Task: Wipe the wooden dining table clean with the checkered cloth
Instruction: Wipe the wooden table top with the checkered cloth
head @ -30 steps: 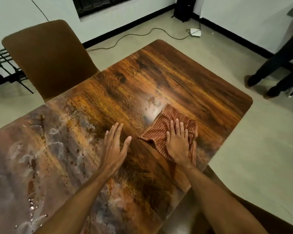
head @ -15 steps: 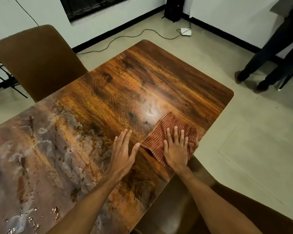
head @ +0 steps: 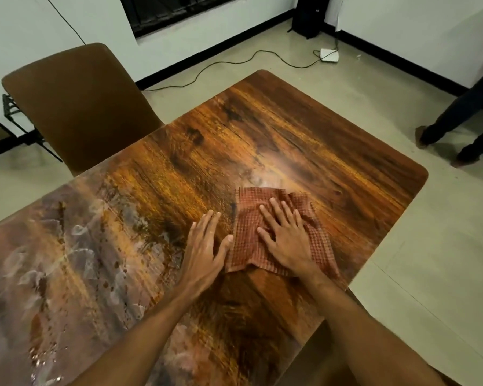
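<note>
Checkered cloth [head: 276,235]: thin, soft, light; rumpled at far edge, so likely to bunch and slide rather than hold shape. Probably best handled not by pinching but by a flat palm pressing down through the middle, fingers spread to keep corners from folding under. Woven check weave probably grips well enough on the glossy wood; where wet, likely to drag more.

Lies flat on the desk [head: 332,140], toward the right side and nearer the near edge than the far one, lower right corner close to the desk's right rim. Right hand [head: 286,240] spread open, palm down, on top of the cloth, fingers pointing far, pressing rather than gripping; nothing clamped. Left hand [head: 204,249] open and flat on bare wood just left of the cloth, thumb tip touching or all but touching the cloth's left edge; cannot tell which. Hands apart from each other, with the cloth's left strip between them.

Streaks and droplets [head: 76,254], whitish and smeared, cover the left and near-left part of the desk, well left of the cloth. Far right area looks dry and clear of marks. Judged from that: a good share left to wipe, all leftward of both hands. Brown chair [head: 78,107] tucked at the far left side
</note>
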`<action>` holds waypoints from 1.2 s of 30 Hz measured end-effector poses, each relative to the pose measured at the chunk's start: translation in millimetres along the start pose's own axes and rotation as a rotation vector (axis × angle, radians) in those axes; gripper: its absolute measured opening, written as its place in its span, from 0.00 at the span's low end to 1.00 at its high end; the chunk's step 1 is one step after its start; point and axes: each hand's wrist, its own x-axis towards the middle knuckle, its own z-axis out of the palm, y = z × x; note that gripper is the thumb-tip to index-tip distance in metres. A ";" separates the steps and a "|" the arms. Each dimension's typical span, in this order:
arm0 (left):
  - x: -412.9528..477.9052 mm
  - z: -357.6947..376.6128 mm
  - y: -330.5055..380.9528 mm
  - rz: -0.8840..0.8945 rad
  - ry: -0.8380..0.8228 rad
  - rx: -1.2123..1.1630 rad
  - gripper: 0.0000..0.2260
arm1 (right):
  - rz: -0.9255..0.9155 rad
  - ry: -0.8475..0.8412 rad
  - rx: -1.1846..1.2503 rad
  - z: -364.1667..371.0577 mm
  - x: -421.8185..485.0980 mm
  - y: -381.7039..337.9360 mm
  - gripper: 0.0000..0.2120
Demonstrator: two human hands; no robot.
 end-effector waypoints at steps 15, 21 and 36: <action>21.5 -86.4 -144.2 -0.107 0.169 -0.020 0.32 | 0.015 0.055 0.020 14.4 155.7 -151.6 0.30; -10.3 -105.7 -172.4 -0.132 0.204 -0.030 0.33 | -0.040 0.068 0.025 41.7 109.7 -268.9 0.28; -154.5 -117.5 -125.2 0.015 0.109 -0.018 0.29 | 0.156 0.099 0.009 67.7 -121.6 -242.3 0.28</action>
